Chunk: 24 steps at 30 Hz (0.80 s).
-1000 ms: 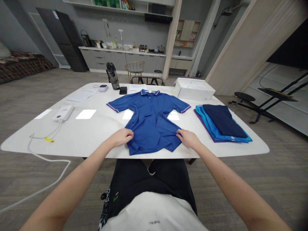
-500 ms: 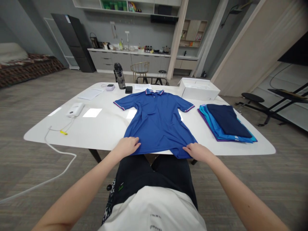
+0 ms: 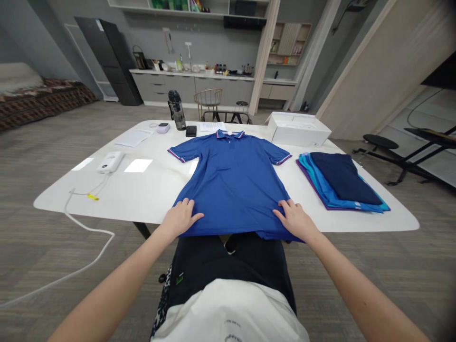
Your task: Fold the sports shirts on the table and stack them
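Observation:
A blue polo shirt [image 3: 235, 185] lies spread face up, its collar toward the far side and its bottom hem at the near table edge. Red and white stripes trim the collar and sleeve cuffs. My left hand [image 3: 180, 216] rests on the shirt's lower left side, thumb held apart from the fingers. On the lower right side, my right hand [image 3: 294, 219] lies with thumb and fingers apart too. Both hands touch the fabric without gripping it. The hem's right corner hangs slightly over the edge.
Folded clothes [image 3: 344, 183] in navy, blue and purple are stacked at right on the white table [image 3: 142, 199]. Behind them sits an open white box [image 3: 299, 130]. A bottle [image 3: 177, 111], black wallet-like item [image 3: 191, 131], papers [image 3: 133, 137] and white corded device [image 3: 110, 162] lie farther left.
Both hands have let go of the hem corners and shifted outward onto the shirt's sides. The lower part of the shirt is now wider and smoother.

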Each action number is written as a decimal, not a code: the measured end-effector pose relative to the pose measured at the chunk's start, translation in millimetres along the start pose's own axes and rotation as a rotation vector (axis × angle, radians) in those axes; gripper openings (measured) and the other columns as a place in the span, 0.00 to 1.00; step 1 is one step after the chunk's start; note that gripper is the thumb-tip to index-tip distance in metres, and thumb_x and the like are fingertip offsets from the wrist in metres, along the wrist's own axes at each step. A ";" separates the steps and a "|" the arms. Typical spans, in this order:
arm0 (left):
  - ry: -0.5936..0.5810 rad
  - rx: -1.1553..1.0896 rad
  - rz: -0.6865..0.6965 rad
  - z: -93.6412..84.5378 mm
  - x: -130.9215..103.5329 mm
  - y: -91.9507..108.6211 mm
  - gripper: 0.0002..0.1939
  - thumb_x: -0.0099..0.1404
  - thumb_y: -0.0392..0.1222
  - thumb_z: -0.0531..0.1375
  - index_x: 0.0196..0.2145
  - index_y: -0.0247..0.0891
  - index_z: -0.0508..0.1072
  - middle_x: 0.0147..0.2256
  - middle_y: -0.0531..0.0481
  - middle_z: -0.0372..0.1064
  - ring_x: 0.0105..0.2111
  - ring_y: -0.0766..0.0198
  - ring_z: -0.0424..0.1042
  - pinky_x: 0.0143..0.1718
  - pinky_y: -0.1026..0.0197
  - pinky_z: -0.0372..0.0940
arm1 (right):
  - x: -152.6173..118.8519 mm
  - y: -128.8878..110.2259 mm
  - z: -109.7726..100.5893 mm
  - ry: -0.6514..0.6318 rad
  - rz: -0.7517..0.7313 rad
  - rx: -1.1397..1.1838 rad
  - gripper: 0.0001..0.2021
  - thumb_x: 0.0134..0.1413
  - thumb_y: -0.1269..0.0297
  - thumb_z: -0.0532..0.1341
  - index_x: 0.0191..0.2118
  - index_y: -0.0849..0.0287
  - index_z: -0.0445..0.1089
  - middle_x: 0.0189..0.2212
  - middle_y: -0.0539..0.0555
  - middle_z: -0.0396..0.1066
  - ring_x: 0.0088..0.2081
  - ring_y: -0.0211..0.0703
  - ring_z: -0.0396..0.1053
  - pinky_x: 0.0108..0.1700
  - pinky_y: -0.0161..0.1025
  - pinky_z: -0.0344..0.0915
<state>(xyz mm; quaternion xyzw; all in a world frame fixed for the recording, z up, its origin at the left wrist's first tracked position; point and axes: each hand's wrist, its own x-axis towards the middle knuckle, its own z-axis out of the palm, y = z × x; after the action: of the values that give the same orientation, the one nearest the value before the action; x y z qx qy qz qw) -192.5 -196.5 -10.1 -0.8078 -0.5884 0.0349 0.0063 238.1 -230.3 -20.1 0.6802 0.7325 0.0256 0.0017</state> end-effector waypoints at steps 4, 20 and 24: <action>-0.077 -0.001 -0.016 -7.7 -2.3 -5.4 0.27 0.68 0.66 0.54 0.45 0.37 0.70 0.44 0.39 0.69 0.43 0.50 0.73 0.42 0.54 0.66 | -11.1 1.1 -16.8 -0.221 0.047 0.027 0.20 0.71 0.48 0.49 0.52 0.57 0.68 0.41 0.61 0.76 0.40 0.52 0.75 0.42 0.43 0.65; 0.137 -0.170 -0.055 38.6 100.5 -24.1 0.44 0.70 0.70 0.44 0.70 0.34 0.56 0.70 0.33 0.50 0.70 0.44 0.49 0.68 0.46 0.49 | 76.3 7.6 11.4 0.067 0.120 -0.052 0.25 0.71 0.48 0.46 0.62 0.57 0.64 0.54 0.65 0.68 0.52 0.60 0.66 0.50 0.50 0.64; 0.230 -0.123 -0.109 27.0 106.8 -10.9 0.39 0.73 0.64 0.42 0.68 0.32 0.59 0.66 0.31 0.58 0.66 0.45 0.58 0.64 0.45 0.55 | 93.9 8.8 2.7 0.029 0.148 -0.051 0.25 0.71 0.46 0.46 0.55 0.57 0.69 0.48 0.64 0.70 0.49 0.58 0.68 0.49 0.50 0.64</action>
<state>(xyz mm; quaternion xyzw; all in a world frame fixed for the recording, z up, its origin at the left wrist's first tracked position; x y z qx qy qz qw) -172.0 -92.4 -41.6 -0.7722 -0.6278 -0.0944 0.0257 239.9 -136.0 -19.5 0.7320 0.6791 0.0542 0.0067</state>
